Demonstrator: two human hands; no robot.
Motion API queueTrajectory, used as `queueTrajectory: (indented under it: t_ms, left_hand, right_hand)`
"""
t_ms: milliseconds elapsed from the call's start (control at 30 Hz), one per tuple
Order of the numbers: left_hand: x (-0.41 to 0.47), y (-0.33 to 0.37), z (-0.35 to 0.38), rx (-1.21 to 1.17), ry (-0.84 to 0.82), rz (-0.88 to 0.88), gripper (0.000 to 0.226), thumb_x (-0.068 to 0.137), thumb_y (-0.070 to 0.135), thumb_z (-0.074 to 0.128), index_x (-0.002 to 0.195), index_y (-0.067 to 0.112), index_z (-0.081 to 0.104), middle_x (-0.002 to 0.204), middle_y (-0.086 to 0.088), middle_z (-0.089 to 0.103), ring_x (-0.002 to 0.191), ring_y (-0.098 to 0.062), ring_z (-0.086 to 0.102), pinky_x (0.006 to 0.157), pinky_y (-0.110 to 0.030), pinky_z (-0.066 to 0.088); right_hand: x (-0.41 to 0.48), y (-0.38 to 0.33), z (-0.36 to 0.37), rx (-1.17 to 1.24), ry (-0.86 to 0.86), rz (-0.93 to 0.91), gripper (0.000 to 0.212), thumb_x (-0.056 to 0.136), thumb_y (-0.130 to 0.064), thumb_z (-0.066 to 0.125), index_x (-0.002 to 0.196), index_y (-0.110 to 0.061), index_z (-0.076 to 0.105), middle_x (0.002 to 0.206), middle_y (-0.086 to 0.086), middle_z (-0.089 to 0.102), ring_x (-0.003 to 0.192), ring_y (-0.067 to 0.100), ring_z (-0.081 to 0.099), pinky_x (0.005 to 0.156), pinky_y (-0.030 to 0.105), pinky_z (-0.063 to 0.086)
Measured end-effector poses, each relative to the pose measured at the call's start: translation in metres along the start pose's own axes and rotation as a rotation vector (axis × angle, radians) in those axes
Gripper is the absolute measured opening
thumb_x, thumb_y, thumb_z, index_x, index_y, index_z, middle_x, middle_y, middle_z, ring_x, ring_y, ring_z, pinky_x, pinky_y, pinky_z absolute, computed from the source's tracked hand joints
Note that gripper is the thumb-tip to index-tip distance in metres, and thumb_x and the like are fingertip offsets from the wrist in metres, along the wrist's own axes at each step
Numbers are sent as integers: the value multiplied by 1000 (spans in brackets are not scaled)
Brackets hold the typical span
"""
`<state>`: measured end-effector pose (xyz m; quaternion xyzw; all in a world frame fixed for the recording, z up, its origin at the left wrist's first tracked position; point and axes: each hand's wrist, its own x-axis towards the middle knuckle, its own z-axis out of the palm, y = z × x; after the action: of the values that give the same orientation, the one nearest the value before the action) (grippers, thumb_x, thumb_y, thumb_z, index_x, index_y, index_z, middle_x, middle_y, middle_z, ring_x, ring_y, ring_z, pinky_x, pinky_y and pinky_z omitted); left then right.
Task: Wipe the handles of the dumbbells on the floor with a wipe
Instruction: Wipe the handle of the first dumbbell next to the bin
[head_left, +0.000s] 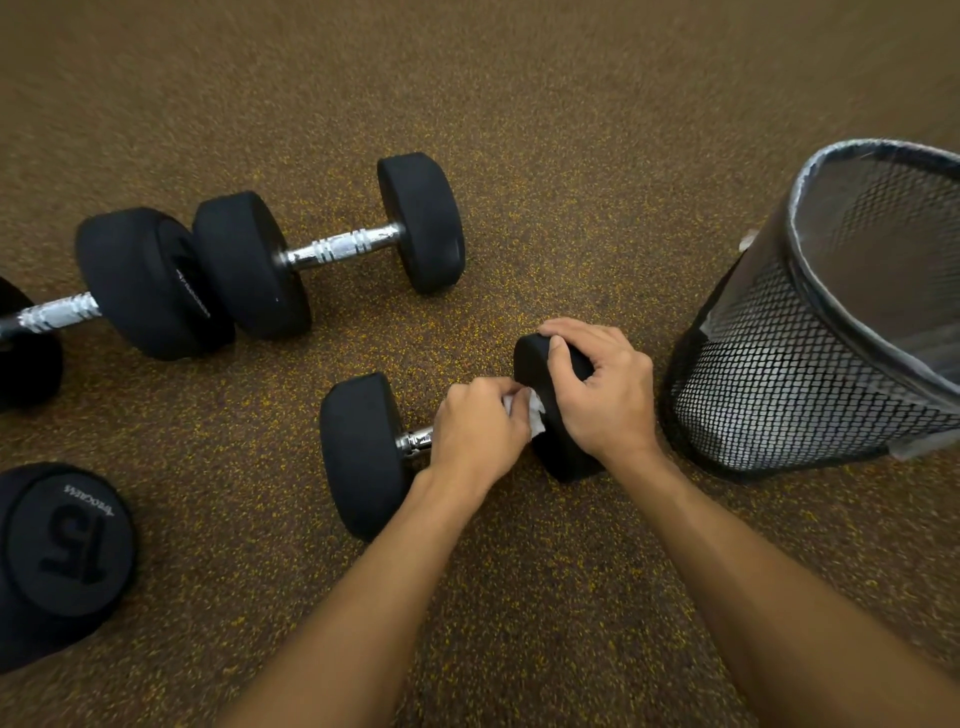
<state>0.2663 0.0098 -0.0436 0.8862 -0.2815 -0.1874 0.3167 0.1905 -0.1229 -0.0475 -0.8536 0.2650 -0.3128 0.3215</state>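
Head view. Near dumbbell (363, 457) lies on the speckled brown floor (571, 156), centre frame, black heads left and right. A short stretch of its chrome handle (415, 441) shows beside the left head; the rest is covered.

Left hand (478, 431): grip closed around the handle, fingers curled over it, with a white wipe (535, 413) bunched inside. The wipe pokes out on the side toward the right head and touches that head's inner face.

Right hand (602, 389): grip closed over the top of the dumbbell's right head, thumb on the inner edge, fingers wrapped down the outer side.

Black mesh bin (779, 374) stands just right of that head, close to the right hand, with a clear liner (802, 182) folded over its rim.

Second dumbbell (337, 247) lies farther back and to the left, chrome handle bare. Third dumbbell (150, 283) lies with one head touching the second's near head, and runs off toward the left edge. Fourth dumbbell (67, 545) sits bottom left, end face up-turned toward the camera, marked 15, partly cut off by the frame edge. All rest on the floor, well apart from both hands.
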Motion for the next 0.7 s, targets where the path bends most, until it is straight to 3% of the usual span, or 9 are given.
queueTrajectory:
  t_ms: [100,233,333,433,600,700]
  left_hand:
    - [8,-2,-9,11,-88,-52,25,103,40,64,119,28,79,112,-5,77,103,-28,70,93,-41,59]
    - [6,-4,-14,-76,-51,-74,14,99,35,74,108,29,84,97,3,77,88,-16,68,87,-32,57]
    - [9,-1,-12,-107,-74,-96,16,100,36,73,110,30,84,103,1,77,98,-18,64,90,-29,51]
    - [13,1,-15,-58,-143,-120,22,103,37,65,118,30,81,117,-1,77,114,-22,63,97,-31,48]
    - [11,4,-15,-17,-71,-79,14,100,33,72,108,30,83,102,0,77,96,-20,68,91,-34,57]
    - [15,8,-13,-12,-94,-130,15,101,32,70,108,29,83,105,-3,76,99,-25,70,93,-39,59]
  right_hand:
    - [0,-1,-1,5,-4,0,30,100,-32,58,115,-21,82,120,-12,77,118,6,66,106,33,52]
    - [-1,0,-1,4,7,2,30,100,-32,58,114,-21,82,120,-12,77,118,6,66,106,34,52]
    - [0,0,0,3,-4,0,30,100,-32,58,114,-22,82,119,-12,77,118,7,66,106,34,52]
    - [2,0,0,0,-14,1,29,100,-31,58,114,-22,82,119,-13,77,118,7,66,107,34,51]
    - [0,1,0,-1,6,-15,29,100,-30,58,113,-21,82,119,-12,78,116,7,67,106,30,51]
    - [0,1,0,-2,1,-11,29,100,-31,58,113,-21,82,119,-12,78,116,8,67,106,31,51]
